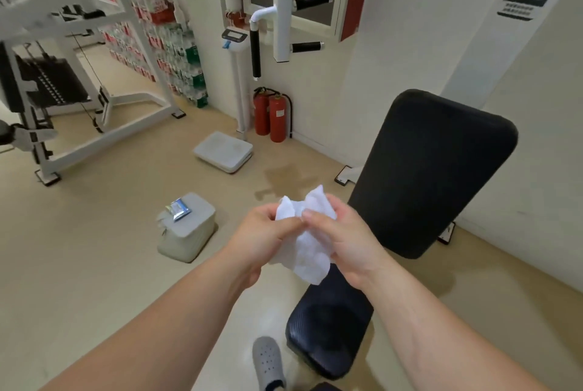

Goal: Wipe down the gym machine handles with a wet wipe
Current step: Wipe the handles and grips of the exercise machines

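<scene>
A crumpled white wet wipe [307, 237] hangs between both hands in front of me, above the machine's seat. My left hand [260, 239] pinches its left edge and my right hand [342, 239] pinches its right side. The machine's white arm [281, 5] hangs at the top centre, well beyond my hands. It carries three black handles: a vertical grip [255, 54], an upper horizontal grip [312, 0] and a lower horizontal grip [306, 47]. Neither hand touches a handle.
A black backrest pad [432, 169] and black seat [328, 324] stand at my right. A lidded bin [189, 226] with a wipe packet [178, 210] is on the floor at left. Also around: a scale [223, 151], two red extinguishers [270, 116], a white weight machine [63, 68].
</scene>
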